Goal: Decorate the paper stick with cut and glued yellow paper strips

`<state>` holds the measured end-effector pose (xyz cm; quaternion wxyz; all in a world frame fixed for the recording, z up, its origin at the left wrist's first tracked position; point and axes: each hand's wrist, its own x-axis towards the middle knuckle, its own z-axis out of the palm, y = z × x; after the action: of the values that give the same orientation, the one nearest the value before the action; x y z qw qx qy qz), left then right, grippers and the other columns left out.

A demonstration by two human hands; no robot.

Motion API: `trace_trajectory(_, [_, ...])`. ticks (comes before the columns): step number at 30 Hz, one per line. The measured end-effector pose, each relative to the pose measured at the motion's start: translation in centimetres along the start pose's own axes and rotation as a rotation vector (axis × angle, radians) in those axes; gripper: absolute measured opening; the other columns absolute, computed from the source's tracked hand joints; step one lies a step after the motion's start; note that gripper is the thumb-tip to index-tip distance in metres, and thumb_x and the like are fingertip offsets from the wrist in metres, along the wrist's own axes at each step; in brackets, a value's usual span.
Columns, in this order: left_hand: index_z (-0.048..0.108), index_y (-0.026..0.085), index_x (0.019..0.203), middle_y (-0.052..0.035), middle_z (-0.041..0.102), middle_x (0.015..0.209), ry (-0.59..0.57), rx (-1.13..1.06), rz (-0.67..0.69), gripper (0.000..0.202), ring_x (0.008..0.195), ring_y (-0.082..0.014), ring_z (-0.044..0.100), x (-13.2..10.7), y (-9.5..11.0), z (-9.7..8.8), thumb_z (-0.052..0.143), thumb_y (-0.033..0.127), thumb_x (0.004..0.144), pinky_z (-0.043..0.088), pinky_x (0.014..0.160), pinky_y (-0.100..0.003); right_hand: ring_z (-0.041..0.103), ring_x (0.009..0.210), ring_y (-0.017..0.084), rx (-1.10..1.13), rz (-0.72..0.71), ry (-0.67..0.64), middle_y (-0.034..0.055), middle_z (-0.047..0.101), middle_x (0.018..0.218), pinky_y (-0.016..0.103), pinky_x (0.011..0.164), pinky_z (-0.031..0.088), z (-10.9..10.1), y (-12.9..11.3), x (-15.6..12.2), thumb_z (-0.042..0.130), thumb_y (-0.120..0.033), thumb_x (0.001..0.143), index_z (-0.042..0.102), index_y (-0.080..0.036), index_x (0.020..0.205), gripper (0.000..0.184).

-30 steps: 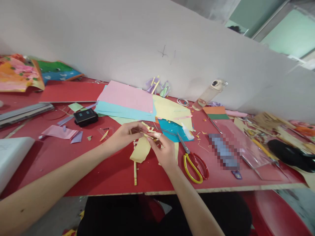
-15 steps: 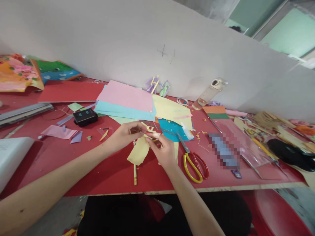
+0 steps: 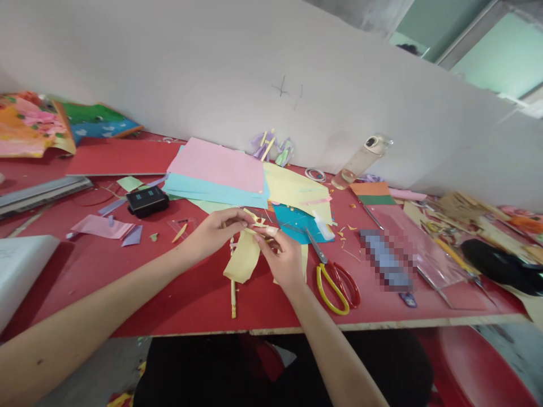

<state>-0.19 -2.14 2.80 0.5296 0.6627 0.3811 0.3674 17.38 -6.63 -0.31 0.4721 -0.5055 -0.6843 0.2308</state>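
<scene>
Both my hands are closed around a piece of yellow paper (image 3: 244, 259), its larger flap hanging down over the red table. With fingers pinched, my left hand (image 3: 224, 226) grips the paper's upper edge from the left. My right hand (image 3: 282, 254), a pale wrap on one finger, pinches the same edge from the right; the exact fold between the fingertips is hidden. Below the flap lies a pencil (image 3: 233, 299), partly covered. Scissors (image 3: 333, 280) with one yellow and one red handle rest just right of my right hand, half apart.
Ahead lie pink paper (image 3: 218, 165), pale yellow paper (image 3: 292, 183) and a blue sheet (image 3: 292, 223) with a white glue bottle (image 3: 324, 227). A clear bottle (image 3: 358, 164) stands near the wall. A black box (image 3: 147, 200) and paper scraps (image 3: 104, 227) are at left.
The hanging yellow paper flap has swung slightly to the right and up. Both hands keep nearly the same place and grip.
</scene>
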Motion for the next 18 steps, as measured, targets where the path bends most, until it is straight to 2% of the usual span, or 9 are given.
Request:
trace_trajectory(8, [0.065, 0.019, 0.091, -0.0056, 0.067, 0.101, 0.019, -0.017, -0.045, 0.019, 0.093, -0.0197, 0.061, 0.1, 0.0, -0.1, 0.050, 0.031, 0.088, 0.047, 0.082, -0.031, 0.067, 0.074, 0.016, 0.048, 0.091, 0.039, 0.0035, 0.072, 0.092, 0.024, 0.057, 0.057, -0.1, 0.0, 0.1, 0.058, -0.032, 0.088, 0.069, -0.023, 0.096, 0.017])
trace_trajectory(12, [0.065, 0.020, 0.094, -0.0058, 0.066, 0.100, 0.052, -0.062, -0.029, 0.023, 0.093, -0.0203, 0.061, 0.4, -1.2, -0.2, 0.051, 0.036, 0.088, 0.047, 0.082, -0.032, 0.066, 0.075, 0.016, 0.131, 0.166, 0.120, 0.0038, 0.071, 0.092, 0.024, 0.058, 0.056, -0.1, 0.4, 0.2, 0.061, -0.035, 0.085, 0.069, -0.023, 0.094, 0.018])
trace_trajectory(16, [0.065, 0.020, 0.096, -0.0067, 0.067, 0.105, 0.096, -0.084, -0.027, 0.025, 0.089, -0.0198, 0.063, 0.6, -1.8, -0.3, 0.052, 0.040, 0.087, 0.047, 0.085, -0.035, 0.058, 0.056, 0.011, 0.242, 0.310, 0.233, 0.0025, 0.066, 0.079, 0.019, 0.042, 0.047, -0.3, 1.0, 0.5, 0.061, -0.040, 0.084, 0.066, -0.020, 0.093, 0.023])
trace_trajectory(18, [0.066, 0.020, 0.095, -0.0067, 0.067, 0.107, 0.110, -0.086, -0.029, 0.024, 0.093, -0.0202, 0.063, 0.5, -1.8, -0.3, 0.053, 0.039, 0.087, 0.046, 0.089, -0.036, 0.054, 0.051, 0.010, 0.282, 0.360, 0.311, 0.0019, 0.064, 0.076, 0.018, 0.039, 0.044, -0.5, 1.2, 0.7, 0.062, -0.040, 0.082, 0.064, -0.019, 0.094, 0.024])
